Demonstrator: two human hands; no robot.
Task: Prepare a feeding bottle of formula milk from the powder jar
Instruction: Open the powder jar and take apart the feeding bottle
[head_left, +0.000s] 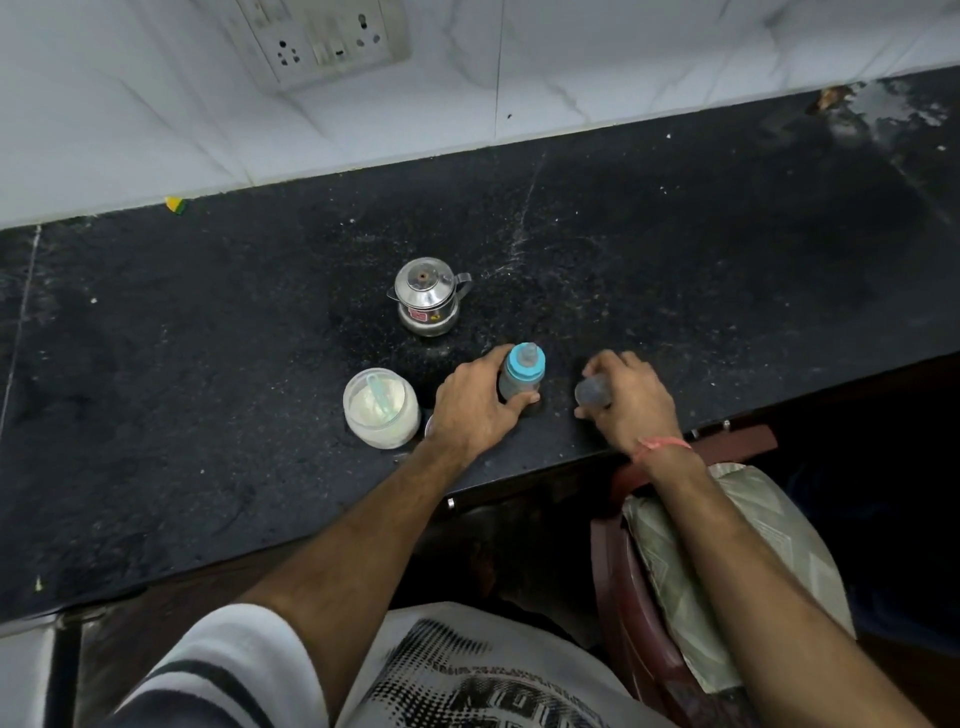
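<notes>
Black counter (675, 249): pot (427, 299), jar (382, 408), bottle (521, 376).

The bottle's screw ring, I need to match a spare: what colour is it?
Light blue, on the feeding bottle held by the left hand; seen in the head view.

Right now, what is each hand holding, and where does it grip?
Left hand grips the feeding bottle round its body. Right hand holds the clear cap by its side.

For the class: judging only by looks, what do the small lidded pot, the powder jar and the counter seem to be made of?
Small lidded pot: polished metal, probably stainless steel; it shows mirror-like glints. Powder jar: clear plastic or glass, hard to tell which; the white powder and scoop show through. Counter: dark speckled stone, possibly granite, with a dull sheen.
</notes>
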